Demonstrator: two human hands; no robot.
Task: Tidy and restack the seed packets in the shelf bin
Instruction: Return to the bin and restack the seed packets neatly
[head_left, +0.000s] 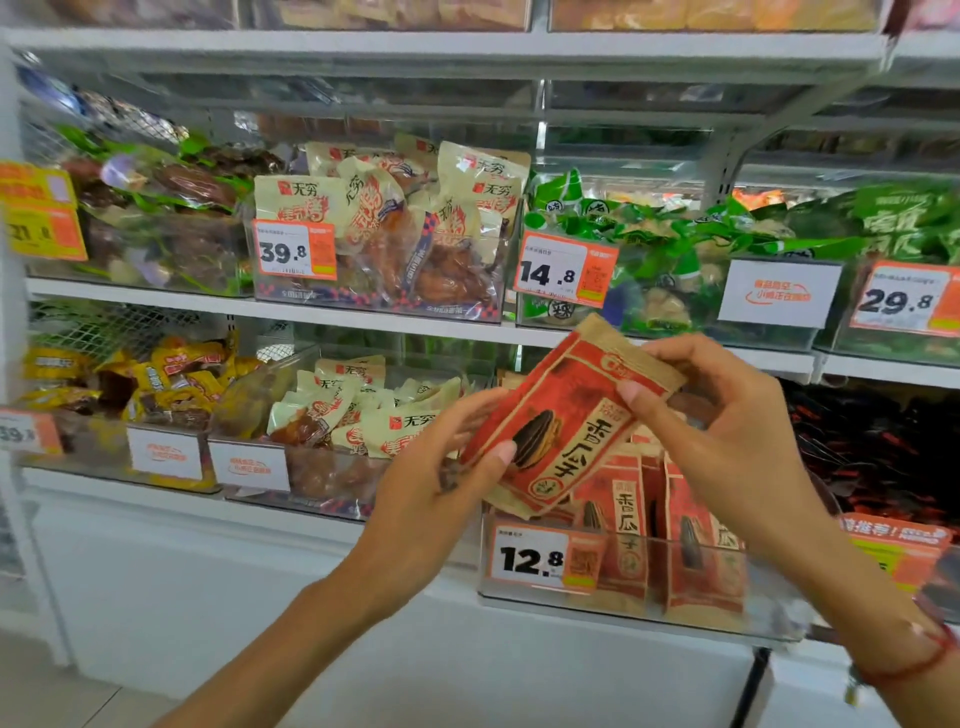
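The clear shelf bin (779, 618) on the near right holds red-and-tan sunflower seed packets (696, 551) standing upright behind a 12.8 price tag (535, 558). One more seed packet (566, 415) — tilted, a striped seed printed on its face — hangs just above the bin, the left hand (436, 467) pinching its lower edge and the right hand (727, 431) gripping its top.

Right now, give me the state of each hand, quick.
Left hand: holding the seed packet by its lower left edge.
Right hand: fingers pinching the same packet's upper right edge, above the bin.
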